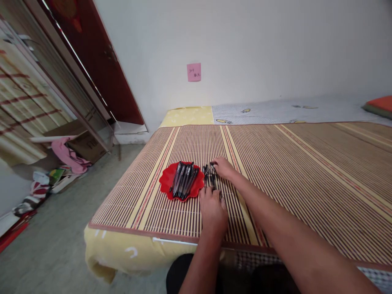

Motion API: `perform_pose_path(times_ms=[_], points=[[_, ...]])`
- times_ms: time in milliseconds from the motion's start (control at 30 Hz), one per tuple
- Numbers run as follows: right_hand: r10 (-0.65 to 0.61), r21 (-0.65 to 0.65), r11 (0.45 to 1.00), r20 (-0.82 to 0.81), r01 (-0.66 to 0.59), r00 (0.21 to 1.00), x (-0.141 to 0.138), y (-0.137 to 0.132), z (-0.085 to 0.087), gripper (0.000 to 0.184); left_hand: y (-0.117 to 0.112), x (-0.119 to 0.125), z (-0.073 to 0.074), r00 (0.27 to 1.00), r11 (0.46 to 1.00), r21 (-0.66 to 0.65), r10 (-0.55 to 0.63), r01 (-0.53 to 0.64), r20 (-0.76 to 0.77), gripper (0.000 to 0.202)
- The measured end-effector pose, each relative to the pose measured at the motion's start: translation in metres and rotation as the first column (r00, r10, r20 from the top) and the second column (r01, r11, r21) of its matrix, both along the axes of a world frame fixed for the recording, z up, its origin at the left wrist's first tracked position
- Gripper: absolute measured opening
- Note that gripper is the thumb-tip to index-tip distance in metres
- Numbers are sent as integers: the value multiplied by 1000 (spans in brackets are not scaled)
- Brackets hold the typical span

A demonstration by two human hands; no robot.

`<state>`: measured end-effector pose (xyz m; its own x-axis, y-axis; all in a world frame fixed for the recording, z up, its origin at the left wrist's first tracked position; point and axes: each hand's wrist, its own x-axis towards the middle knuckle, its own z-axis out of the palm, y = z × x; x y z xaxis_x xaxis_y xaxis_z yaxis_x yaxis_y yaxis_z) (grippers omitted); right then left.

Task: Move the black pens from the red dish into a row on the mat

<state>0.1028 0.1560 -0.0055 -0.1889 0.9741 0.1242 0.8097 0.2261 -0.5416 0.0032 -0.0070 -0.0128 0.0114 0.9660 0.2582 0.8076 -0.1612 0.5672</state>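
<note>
A red scalloped plate [167, 179] lies on a striped bamboo mat [275, 163] and holds several black pens [183, 179] side by side. Just right of the plate, a small bunch of black pens [210, 175] lies on the mat. My left hand [212, 208] rests palm down at the near end of that bunch, fingers curled onto the pens. My right hand [223, 167] touches the far end of the bunch, its fingers bent around the pen tips.
The mat covers a bed with a yellow sheet [122, 249]. A pink note [194, 72] is stuck on the white wall. Left of the bed are bare floor, a mirrored wardrobe [36, 90], a cardboard box [87, 147] and scattered clothes [65, 155]. An orange pillow [379, 105] lies far right.
</note>
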Motion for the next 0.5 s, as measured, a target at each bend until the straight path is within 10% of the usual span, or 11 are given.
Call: perform_pose_path(times_ms=[500], points=[[-35, -25, 999, 22, 35, 999, 1, -8, -1, 25, -2, 0, 2, 999, 1000, -27, -16, 15, -36, 28]])
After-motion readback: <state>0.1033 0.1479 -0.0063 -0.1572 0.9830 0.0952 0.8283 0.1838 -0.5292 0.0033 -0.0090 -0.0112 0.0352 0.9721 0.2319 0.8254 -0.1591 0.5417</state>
